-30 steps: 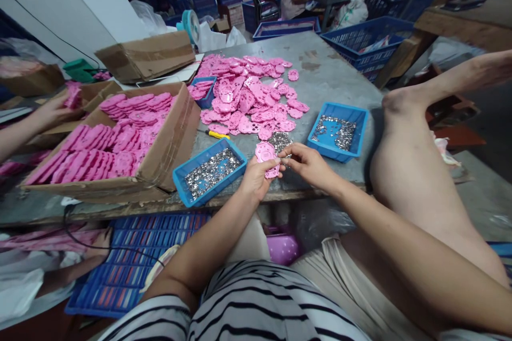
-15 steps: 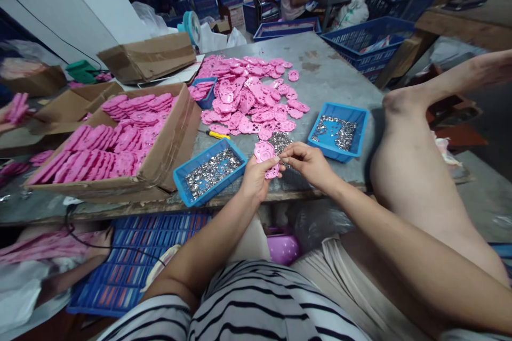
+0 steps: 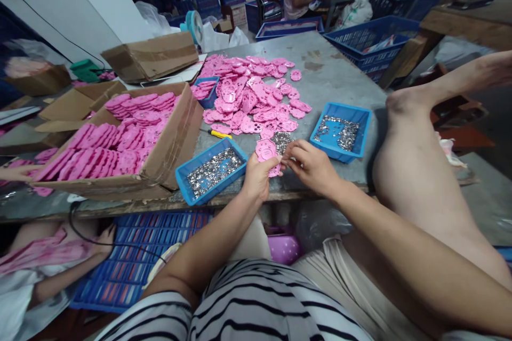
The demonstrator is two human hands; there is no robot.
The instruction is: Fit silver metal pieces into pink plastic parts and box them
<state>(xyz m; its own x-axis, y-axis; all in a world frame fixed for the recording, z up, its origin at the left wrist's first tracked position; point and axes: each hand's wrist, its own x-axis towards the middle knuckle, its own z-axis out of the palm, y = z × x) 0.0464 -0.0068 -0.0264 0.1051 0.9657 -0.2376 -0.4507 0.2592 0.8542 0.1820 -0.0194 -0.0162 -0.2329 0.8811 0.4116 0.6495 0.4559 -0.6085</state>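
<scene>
Head view: hands meet over the near part of the table (image 3: 340,77), between two blue metal-part trays.
Pink piece (image 3: 264,150): 1 in hand, upper face showing, just nearer than the metal heap.
Left hand (image 3: 256,176): grasping pink piece, thumb on top.
Right hand (image 3: 310,165): fingertips pinched together at right edge of pink piece; can't tell if a small part is between them.
Left tray (image 3: 220,185): blue, small silvery metal parts over most of the floor.
Right tray (image 3: 334,153): blue, same sort of parts, bare floor showing in middle and near side.
Small tray (image 3: 210,100): blue, pink pieces inside, at left edge of pink pile.
Near carton (image 3: 182,133): left side, packed with pink pieces standing in rows, more lying flat at far end.
Far carton (image 3: 152,58): beyond near carton, contents hidden.
Pink pile (image 3: 248,93): loose on table, overlapping, too many to count.
Metal heap (image 3: 282,142): 1, loose on table, between pile and hands.
Yellow-handled tool (image 3: 220,134): 1, lying just beyond left tray.
Count: metal-part trays 2, small tray 1, packed carton 1.
</scene>
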